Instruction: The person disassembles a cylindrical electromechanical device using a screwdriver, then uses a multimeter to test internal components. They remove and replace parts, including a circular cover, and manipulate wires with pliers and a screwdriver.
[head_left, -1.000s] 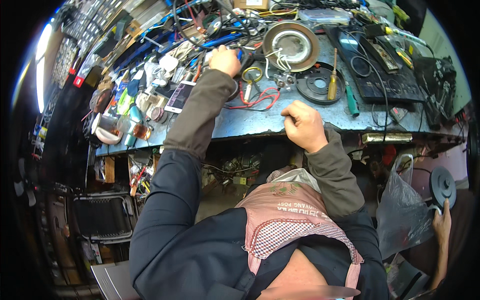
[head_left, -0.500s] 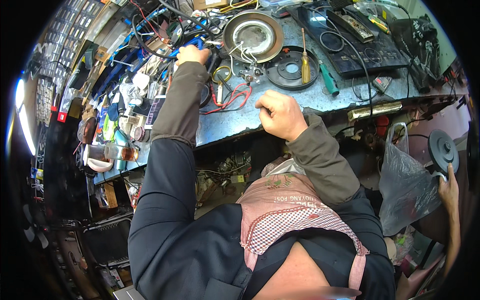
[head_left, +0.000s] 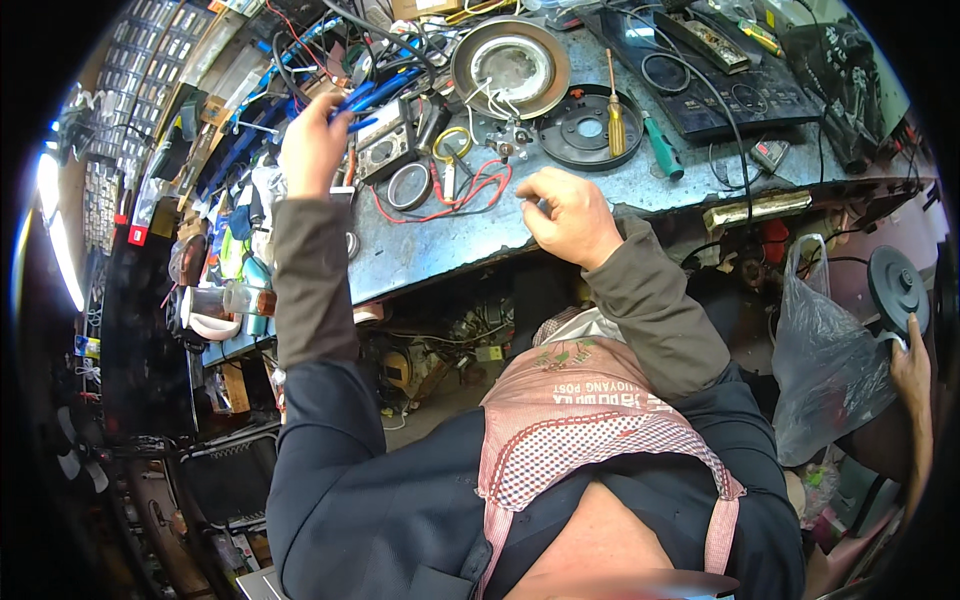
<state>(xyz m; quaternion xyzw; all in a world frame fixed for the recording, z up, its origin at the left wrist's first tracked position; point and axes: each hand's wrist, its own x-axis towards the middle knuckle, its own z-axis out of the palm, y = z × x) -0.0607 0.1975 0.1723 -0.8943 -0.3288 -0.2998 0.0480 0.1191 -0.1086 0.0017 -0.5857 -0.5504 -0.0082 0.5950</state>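
Note:
My left hand (head_left: 313, 150) is over the left part of the bench, its fingers curled at the end of a blue-handled tool (head_left: 368, 98); the tool's working end is lost in the clutter. Right of it lie a multimeter (head_left: 385, 148), a metal ring (head_left: 409, 187), a yellow ring (head_left: 452, 144) and red test leads (head_left: 490, 190). My right hand (head_left: 568, 215) rests near the bench's front edge, thumb and forefinger drawn together; anything small between them is hidden. Beyond it are a black round base (head_left: 560, 145), a yellow-handled screwdriver (head_left: 616, 128) and a green-handled tool (head_left: 662, 148).
A round metal heating plate (head_left: 463, 65) with white wires stands at the back. A dark flat panel (head_left: 720, 105) lies back right. Glass jars (head_left: 250, 299) crowd the left end. At the right, another person's hand (head_left: 912, 365) holds a dark disc (head_left: 897, 288) by a plastic bag (head_left: 830, 370).
My left hand has moved left and slightly nearer, uncovering the multimeter and metal ring. My right hand has barely moved.

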